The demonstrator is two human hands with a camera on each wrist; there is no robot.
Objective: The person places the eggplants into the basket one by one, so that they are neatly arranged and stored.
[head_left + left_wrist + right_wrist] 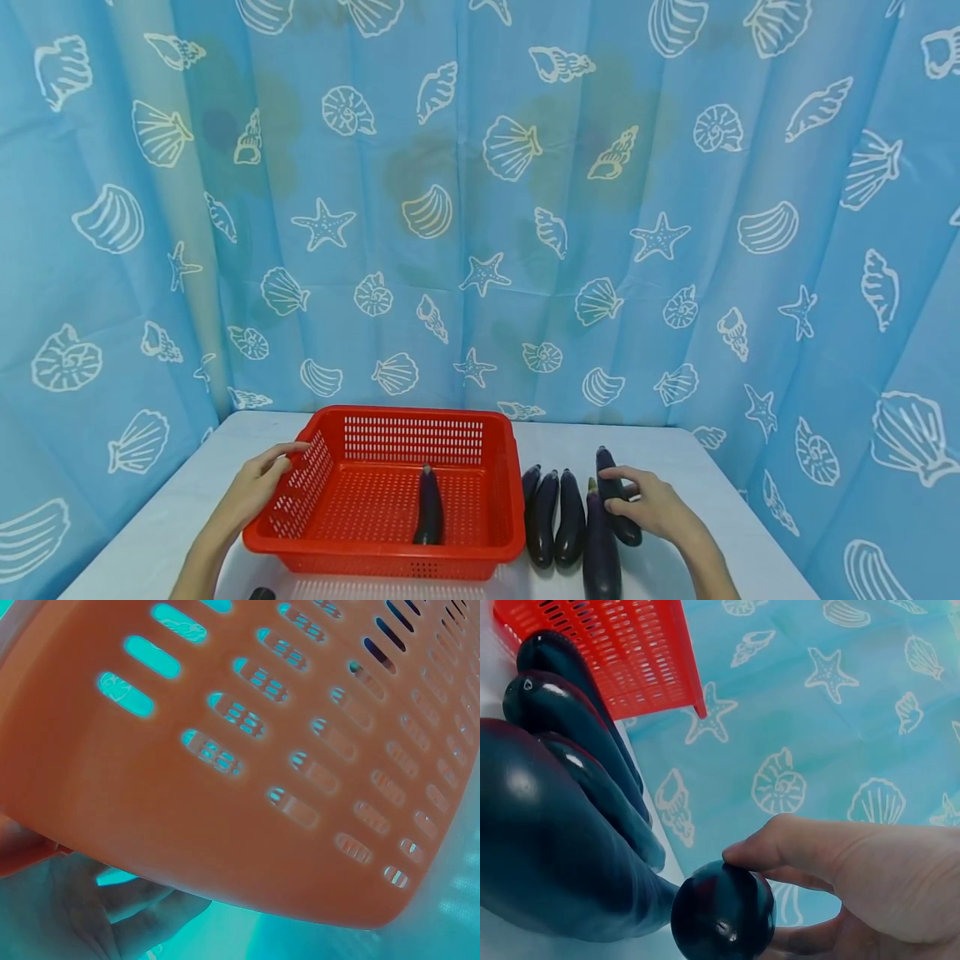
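My left hand (251, 493) is at the left rim of a red plastic basket (390, 550), gripping it with fingers over the edge. In the left wrist view, part of that hand (112, 911) shows beside the basket's slotted wall (150, 817). On the right, my right hand (656, 504) holds a dark purple eggplant (626, 530) between thumb and fingers. The right wrist view shows this eggplant's rounded end (720, 919) under the thumb. A long eggplant (602, 558) lies just left of it. One eggplant (430, 508) lies inside the basket.
Several more eggplants (542, 517) lie side by side between the basket and my right hand. A small dark end (262, 593) shows at the front edge. All stand on a white table (660, 442), backed by a blue shell-print curtain (480, 208).
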